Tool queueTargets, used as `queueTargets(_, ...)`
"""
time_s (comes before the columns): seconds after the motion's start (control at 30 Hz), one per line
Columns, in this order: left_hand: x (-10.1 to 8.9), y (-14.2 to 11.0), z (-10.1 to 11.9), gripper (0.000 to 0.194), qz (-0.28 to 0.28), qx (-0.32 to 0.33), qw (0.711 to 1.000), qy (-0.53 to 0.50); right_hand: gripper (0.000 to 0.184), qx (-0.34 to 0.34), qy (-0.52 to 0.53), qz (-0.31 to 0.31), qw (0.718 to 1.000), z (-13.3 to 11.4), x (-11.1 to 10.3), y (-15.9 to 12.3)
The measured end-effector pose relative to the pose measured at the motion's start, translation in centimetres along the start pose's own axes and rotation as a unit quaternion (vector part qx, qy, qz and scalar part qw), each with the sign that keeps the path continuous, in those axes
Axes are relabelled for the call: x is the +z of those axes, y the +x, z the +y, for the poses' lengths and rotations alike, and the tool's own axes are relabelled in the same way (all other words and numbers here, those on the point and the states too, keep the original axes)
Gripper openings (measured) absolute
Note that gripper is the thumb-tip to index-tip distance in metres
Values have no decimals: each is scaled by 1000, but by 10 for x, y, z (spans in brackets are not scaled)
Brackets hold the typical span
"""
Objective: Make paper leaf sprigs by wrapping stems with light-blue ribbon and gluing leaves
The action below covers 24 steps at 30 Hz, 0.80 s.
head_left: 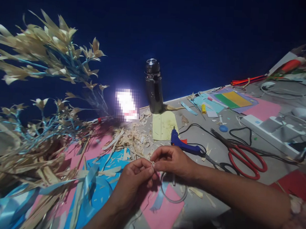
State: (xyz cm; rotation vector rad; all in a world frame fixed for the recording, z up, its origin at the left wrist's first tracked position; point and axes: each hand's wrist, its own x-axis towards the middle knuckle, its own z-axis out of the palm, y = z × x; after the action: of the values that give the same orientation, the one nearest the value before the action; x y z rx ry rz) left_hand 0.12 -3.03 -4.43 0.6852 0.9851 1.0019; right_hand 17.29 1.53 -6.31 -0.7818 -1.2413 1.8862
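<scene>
My left hand (134, 182) and my right hand (174, 162) meet low in the middle, fingertips pinched together. Between them is a small pale twisted strand (153, 164); its exact kind is too small to make out. A thin grey ring (175, 201) lies just under my right hand, partly covered by it. Beneath both hands are a pink sheet (166, 215) and a light blue ribbon piece (159, 200). Beyond my right hand rests a blue glue gun (184, 144) with an orange trigger. Red-handled scissors (246, 161) lie to its right.
Dried husk flowers on blue stems (60, 57) rise at the left, above husk strips and blue ribbon (12, 206). Husk scraps (133, 141) surround a yellow sheet (165, 124). A dark flask (154, 90) stands behind. Corded power strip (268, 135) sits right; a blurred bright patch glows left of the flask.
</scene>
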Motion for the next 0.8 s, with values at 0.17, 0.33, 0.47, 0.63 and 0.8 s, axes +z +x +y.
queueTargets(0.17, 0, 0, -1, 27, -6, -8, 1000, 10, 38, 10, 26, -7, 1000, 0, 1, -1)
queueTargets(0.33, 2, 0, 0, 29, -17, -3, 1000, -12, 40, 7, 38, -30, 999, -3, 1, -2)
queueTargets(0.47, 2, 1, 0, 32, 1, -2, 1000, -3, 43, 19, 3, -10, 1000, 1, 1, -1)
queueTargets(0.63, -3, 3, -3, 33, 5, -13, 1000, 9, 39, 19, 23, -11, 999, 6, 2, -1)
queueTargets(0.8, -1, 2, -3, 36, -10, -32, 999, -12, 38, 12, 21, -21, 999, 3, 3, -3)
